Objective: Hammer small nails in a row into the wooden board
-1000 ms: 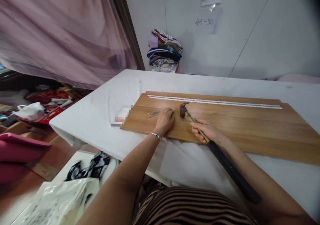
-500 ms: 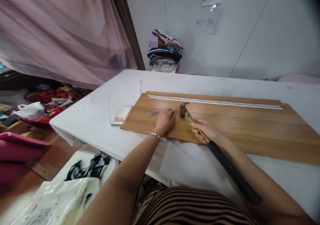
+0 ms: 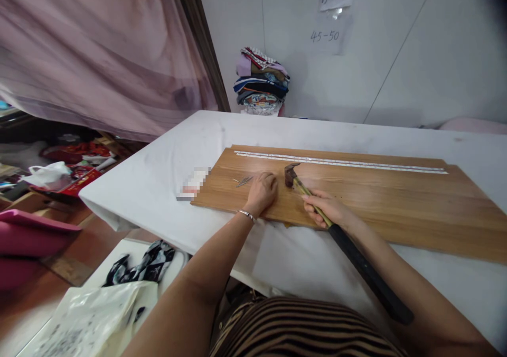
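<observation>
My right hand is wrapped round the metal shaft of a claw hammer, between its rusty head and black grip. The hammer head is just over a wooden board, its claw on the far side. On the board's left part rests my left hand, a bracelet at its wrist. Its fingers are curled in, and whatever they hold, if anything, is hidden. Several nails lie in a small heap just left of that hand. Two white printed strips run along the board's far side.
A white cloth covers the table under the board. A blurred-out packet sits by the board's left end. Folded clothes are stacked behind the table. To the lower left are a white bag and a patterned cloth.
</observation>
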`<action>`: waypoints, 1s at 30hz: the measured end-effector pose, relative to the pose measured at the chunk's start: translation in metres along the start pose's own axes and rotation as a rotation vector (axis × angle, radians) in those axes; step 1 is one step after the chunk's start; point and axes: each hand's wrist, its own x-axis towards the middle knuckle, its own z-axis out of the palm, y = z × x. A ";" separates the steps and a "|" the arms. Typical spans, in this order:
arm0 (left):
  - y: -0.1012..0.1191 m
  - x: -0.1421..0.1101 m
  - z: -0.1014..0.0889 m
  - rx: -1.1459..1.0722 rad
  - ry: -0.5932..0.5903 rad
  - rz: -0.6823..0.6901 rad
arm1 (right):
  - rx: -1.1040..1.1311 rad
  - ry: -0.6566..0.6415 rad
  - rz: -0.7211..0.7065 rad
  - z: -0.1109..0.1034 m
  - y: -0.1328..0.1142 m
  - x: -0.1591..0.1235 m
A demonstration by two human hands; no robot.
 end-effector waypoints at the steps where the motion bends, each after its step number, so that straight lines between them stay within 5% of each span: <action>1: 0.000 0.000 0.000 -0.002 0.000 -0.001 | -0.001 -0.002 -0.002 0.000 0.000 0.000; 30: 0.001 0.001 0.000 0.013 -0.005 -0.006 | 0.017 0.019 0.009 0.003 -0.004 -0.003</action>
